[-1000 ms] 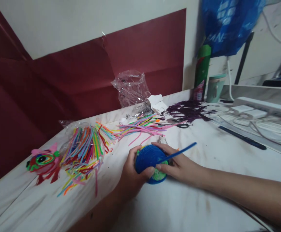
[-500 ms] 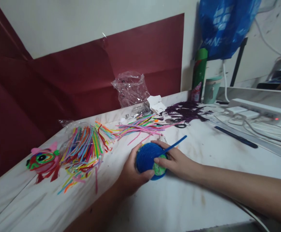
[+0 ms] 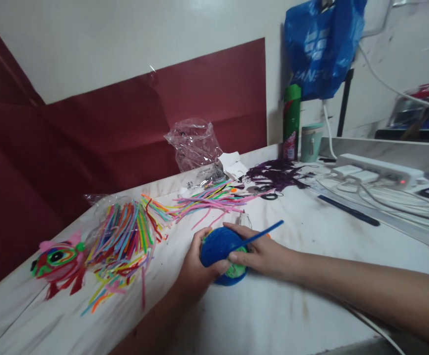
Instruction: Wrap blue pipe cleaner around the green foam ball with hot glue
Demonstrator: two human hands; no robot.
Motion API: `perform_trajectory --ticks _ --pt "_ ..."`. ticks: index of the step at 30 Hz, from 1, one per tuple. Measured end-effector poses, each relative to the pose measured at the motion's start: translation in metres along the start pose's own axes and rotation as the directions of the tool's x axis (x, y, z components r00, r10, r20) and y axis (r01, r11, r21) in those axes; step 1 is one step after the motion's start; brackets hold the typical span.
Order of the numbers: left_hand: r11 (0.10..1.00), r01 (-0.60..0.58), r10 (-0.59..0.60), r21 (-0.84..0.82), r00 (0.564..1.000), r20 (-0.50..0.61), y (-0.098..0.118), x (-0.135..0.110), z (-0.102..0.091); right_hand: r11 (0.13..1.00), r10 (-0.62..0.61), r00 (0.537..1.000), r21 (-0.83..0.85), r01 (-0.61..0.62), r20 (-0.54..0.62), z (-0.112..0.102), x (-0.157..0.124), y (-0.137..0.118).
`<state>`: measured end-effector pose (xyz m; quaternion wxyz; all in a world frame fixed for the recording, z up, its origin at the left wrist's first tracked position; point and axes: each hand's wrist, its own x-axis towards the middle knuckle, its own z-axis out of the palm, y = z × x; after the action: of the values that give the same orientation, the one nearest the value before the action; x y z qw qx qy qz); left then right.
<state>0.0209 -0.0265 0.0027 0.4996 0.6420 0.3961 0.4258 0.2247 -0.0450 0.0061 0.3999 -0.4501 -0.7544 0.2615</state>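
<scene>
As hands (image 3: 195, 264) hold a ball (image 3: 217, 246), lettering (image 3: 308, 75) includes "AN".

On blue bag (image 3: 327, 55): reads "ANE" in white, partly lost in folds, below a white paned emblem (image 3: 314, 44). Near clear plastic bag (image 3: 194, 144): shows small dark characters (image 3: 189, 185), illegible. On green can (image 3: 292, 116): carries print too small to read.

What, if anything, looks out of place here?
Short coloured strips lie scattered, unlike the neater bundle behind; purple strands sprawl tangled near the green cup. One blue strip juts out from the round blue piece.
</scene>
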Motion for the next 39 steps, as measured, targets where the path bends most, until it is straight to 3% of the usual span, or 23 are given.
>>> perform_trajectory --ticks 4,8,12,16,20,23,25,28,31,34,39 --pt "0.972 0.062 -0.09 -0.226 0.989 -0.116 0.006 0.006 -0.005 0.964 -0.016 0.999 -0.265 0.006 -0.038 -0.029 0.011 0.004" --pt "0.95 0.009 -0.091 -0.313 0.964 -0.248 0.02 0.007 -0.012 0.813 0.022 0.999 -0.582 0.011 0.048 -0.058 0.015 0.007" --pt "0.946 -0.04 -0.061 -0.321 0.952 -0.299 0.023 0.007 -0.015 0.689 0.084 0.982 -0.722 0.064 0.167 -0.057 0.008 0.013" --pt "0.955 -0.008 -0.083 -0.295 0.952 -0.294 0.02 0.009 -0.013 0.681 0.089 0.979 -0.728 0.074 0.182 -0.052 0.005 0.018" --pt "0.963 0.0 -0.087 -0.269 0.947 -0.309 0.015 0.009 -0.011 0.807 0.009 0.994 -0.587 0.059 0.112 -0.05 0.007 0.013" --pt "0.987 0.0 -0.048 -0.162 0.954 -0.295 0.009 0.006 -0.007 0.947 -0.048 0.997 -0.315 0.065 0.064 -0.038 0.006 0.007" --pt "0.997 -0.07 0.063 -0.014 0.959 -0.276 0.006 0.003 -0.002 0.995 -0.06 0.996 -0.077 0.066 0.07 -0.027 0.004 0.005" --pt "0.976 -0.169 0.202 0.137 0.939 -0.278 0.006 -0.001 0.007 0.975 -0.07 0.995 0.215 0.052 0.077 -0.012 0.001 0.004" --pt "0.973 -0.17 0.212 0.159 0.929 -0.304 0.007 -0.003 0.012 0.927 -0.068 0.995 0.375 0.034 0.079 -0.005 -0.001 0.004" --pt "0.948 -0.22 0.284 0.231 0.913 -0.294 0.008 -0.003 0.012 0.896 -0.052 0.997 0.443 0.021 0.059 -0.002 -0.004 0.004" --pt "0.885 -0.295 0.374 0.361 0.911 -0.174 0.005 -0.003 0.008 0.885 -0.065 0.998 0.462 0.061 -0.006 -0.003 -0.008 0.001"
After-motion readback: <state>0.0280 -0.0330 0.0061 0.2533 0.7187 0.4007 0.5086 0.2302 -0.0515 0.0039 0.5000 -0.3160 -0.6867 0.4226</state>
